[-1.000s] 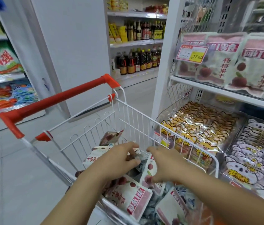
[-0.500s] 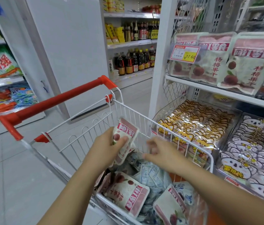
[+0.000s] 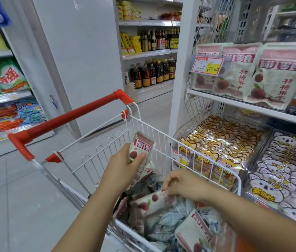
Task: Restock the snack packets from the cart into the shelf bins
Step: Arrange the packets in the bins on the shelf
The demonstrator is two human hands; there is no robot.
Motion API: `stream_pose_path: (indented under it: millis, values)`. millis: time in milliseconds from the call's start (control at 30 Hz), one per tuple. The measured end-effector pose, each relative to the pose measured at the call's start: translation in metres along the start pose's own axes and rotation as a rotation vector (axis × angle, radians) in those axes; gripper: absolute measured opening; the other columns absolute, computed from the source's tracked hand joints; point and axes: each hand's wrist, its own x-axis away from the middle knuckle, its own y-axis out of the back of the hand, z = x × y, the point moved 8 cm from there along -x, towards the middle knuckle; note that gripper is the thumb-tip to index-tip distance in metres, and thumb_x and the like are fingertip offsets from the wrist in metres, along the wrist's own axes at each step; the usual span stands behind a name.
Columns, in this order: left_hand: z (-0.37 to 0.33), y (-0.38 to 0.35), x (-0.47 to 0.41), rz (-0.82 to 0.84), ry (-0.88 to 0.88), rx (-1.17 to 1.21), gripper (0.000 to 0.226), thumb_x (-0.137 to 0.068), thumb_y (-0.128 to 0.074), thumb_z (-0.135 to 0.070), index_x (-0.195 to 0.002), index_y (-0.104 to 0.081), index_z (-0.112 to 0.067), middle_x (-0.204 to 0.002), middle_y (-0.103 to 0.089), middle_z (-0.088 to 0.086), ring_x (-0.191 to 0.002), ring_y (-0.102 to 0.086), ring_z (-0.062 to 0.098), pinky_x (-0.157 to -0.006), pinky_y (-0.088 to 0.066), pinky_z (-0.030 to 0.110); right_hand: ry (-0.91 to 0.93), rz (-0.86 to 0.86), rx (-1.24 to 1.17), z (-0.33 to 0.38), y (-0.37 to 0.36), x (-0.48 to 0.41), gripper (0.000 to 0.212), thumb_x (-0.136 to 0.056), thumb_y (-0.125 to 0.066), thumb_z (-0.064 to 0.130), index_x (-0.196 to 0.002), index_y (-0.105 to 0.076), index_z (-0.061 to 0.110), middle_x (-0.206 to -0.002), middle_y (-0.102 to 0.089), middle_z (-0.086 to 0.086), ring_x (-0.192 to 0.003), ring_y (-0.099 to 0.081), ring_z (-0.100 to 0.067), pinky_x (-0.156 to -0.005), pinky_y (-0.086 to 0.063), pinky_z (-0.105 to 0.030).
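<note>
Shop aisle, grey tile floor [image 3: 16, 197]. Nearest, inside the cart [image 3: 67, 118]: right hand [image 3: 181, 184] curled down onto a plum packet [image 3: 152, 201], fingertips pinching its upper edge. Empty and reaching half a second ago, now has hold. Just left of it, at the cart's near-left side: left hand [image 3: 125, 166] gripping a second packet [image 3: 141, 145] upright, thumb across the front, clear of the heap [image 3: 165, 220] and a little higher than before. Means two in hand. Pick looks nearly done, placing next.

Packets: soft cream pouches, pink band on top, red fruit print. Limp, crinkly, likely to flop.

Right of the cart and above it: matching pouches [image 3: 238, 75] standing in the shelf bin behind a price tag [image 3: 207, 64].
</note>
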Motion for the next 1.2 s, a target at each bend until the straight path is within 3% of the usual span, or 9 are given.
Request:
stream_pose_path:
  millis: [133,233,467,633,700,833,900,1000,1200]
  values:
    - [0.002,-0.001,-0.002,0.033,0.015,0.073,0.019,-0.098,-0.058,-0.044,-0.115,-0.061,-0.035,-0.102,-0.073,-0.014,-0.081,-0.071,0.000,-0.073,-0.059,0.029,0.197,-0.286,-0.100,0.021,0.062,0.027,0.029,-0.090,-0.067,0.001,-0.072,-0.070,0.023,-0.079,-0.073,0.005,-0.075,-0.068,-0.003,-0.071,-0.055,-0.019]
    - [-0.003,-0.024,0.002,0.303,0.011,0.201,0.019,-0.102,-0.054,-0.040,-0.115,-0.064,-0.030,-0.105,-0.077,-0.005,-0.093,-0.074,0.015,-0.089,-0.059,0.047,0.311,-0.381,-0.124,0.044,0.083,0.039,0.020,-0.088,-0.073,0.006,-0.082,-0.069,0.025,-0.075,-0.073,-0.002,-0.069,-0.064,-0.008,-0.065,-0.050,-0.018]
    - [-0.028,-0.046,0.028,0.591,-0.064,0.334,0.044,-0.090,-0.066,-0.055,-0.127,-0.058,-0.033,-0.116,-0.074,-0.006,-0.104,-0.072,0.014,-0.087,-0.059,0.035,0.482,-0.569,-0.138,0.085,0.078,0.044,0.020,-0.084,-0.078,0.013,-0.081,-0.064,0.027,-0.067,-0.070,0.012,-0.062,-0.063,0.000,-0.064,-0.049,-0.017]
    - [-0.013,-0.043,0.020,0.483,-0.046,0.179,0.047,-0.079,-0.085,-0.031,-0.118,-0.059,-0.029,-0.102,-0.076,-0.004,-0.088,-0.075,0.015,-0.081,-0.062,0.042,0.411,-0.601,-0.380,0.061,0.079,0.032,0.010,-0.088,-0.073,0.010,-0.089,-0.068,0.018,-0.071,-0.069,-0.004,-0.068,-0.063,-0.008,-0.069,-0.053,-0.023]
    - [-0.006,-0.031,0.013,0.345,-0.050,0.021,0.044,-0.078,-0.085,-0.036,-0.113,-0.059,-0.031,-0.097,-0.075,-0.009,-0.082,-0.074,0.008,-0.077,-0.062,0.039,0.312,-0.636,-0.246,0.036,0.087,0.026,0.015,-0.088,-0.071,0.008,-0.085,-0.066,0.022,-0.074,-0.065,0.005,-0.066,-0.059,-0.001,-0.067,-0.050,-0.018]
    - [0.006,-0.017,0.001,0.178,0.008,-0.068,0.047,-0.076,-0.084,-0.041,-0.113,-0.058,-0.029,-0.096,-0.069,-0.014,-0.081,-0.068,0.003,-0.063,-0.053,0.023,0.002,0.166,0.507,-0.025,0.019,0.008,0.021,-0.091,-0.065,0.020,-0.112,-0.069,0.024,-0.075,-0.061,0.012,-0.061,-0.057,0.003,-0.061,-0.048,-0.023]
    - [0.008,-0.016,-0.001,0.158,0.024,-0.058,0.048,-0.075,-0.085,-0.043,-0.111,-0.058,-0.029,-0.098,-0.070,-0.010,-0.081,-0.068,0.005,-0.058,-0.051,0.020,-0.082,0.465,0.676,-0.054,-0.016,0.012,0.039,-0.088,-0.070,0.027,-0.126,-0.063,0.029,-0.102,-0.070,0.001,-0.089,-0.068,-0.017,-0.082,-0.058,-0.039]
    - [0.009,-0.016,0.001,0.160,0.031,-0.074,0.049,-0.075,-0.084,-0.044,-0.113,-0.057,-0.030,-0.100,-0.069,-0.009,-0.078,-0.068,0.003,-0.049,-0.047,0.012,-0.139,0.556,0.773,-0.072,-0.035,0.010,0.046,-0.089,-0.070,0.022,-0.133,-0.059,0.027,-0.127,-0.065,-0.004,-0.106,-0.067,-0.028,-0.092,-0.056,-0.047]
    - [0.010,-0.014,0.002,0.146,0.058,-0.048,0.050,-0.075,-0.085,-0.043,-0.114,-0.057,-0.030,-0.101,-0.070,-0.010,-0.080,-0.070,0.006,-0.055,-0.055,0.019,-0.204,0.567,0.615,-0.078,-0.043,0.008,0.019,-0.095,-0.062,0.012,-0.112,-0.064,0.003,-0.100,-0.076,-0.015,-0.072,-0.069,-0.024,-0.085,-0.058,-0.046]
